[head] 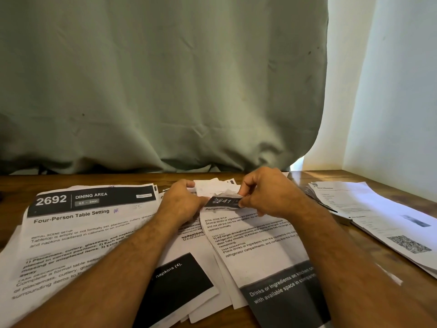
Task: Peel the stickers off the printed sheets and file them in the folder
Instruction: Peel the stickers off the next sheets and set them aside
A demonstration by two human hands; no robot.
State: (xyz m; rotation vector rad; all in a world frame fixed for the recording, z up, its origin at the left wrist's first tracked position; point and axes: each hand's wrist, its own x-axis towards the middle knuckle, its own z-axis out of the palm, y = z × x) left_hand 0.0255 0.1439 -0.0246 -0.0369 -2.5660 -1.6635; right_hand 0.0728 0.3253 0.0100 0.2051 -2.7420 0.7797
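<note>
A printed sheet [255, 242] headed with a dark band and the word "Refrigerator" lies in the middle of the wooden table. My left hand [182, 204] grips its top left edge by the dark band. My right hand [267, 192] pinches a small white sticker [228, 193] curling up from the band's top. A larger sheet [78, 223] marked "2692 Dining Area, Four-Person Table Setting" lies to the left. More sheets lie under both. No folder can be made out.
A second pile of printed papers [378, 214], one with a QR code, lies at the right of the table [326, 176]. A grey-green curtain [165, 91] hangs right behind the table's far edge. A white wall [402, 91] closes the right side.
</note>
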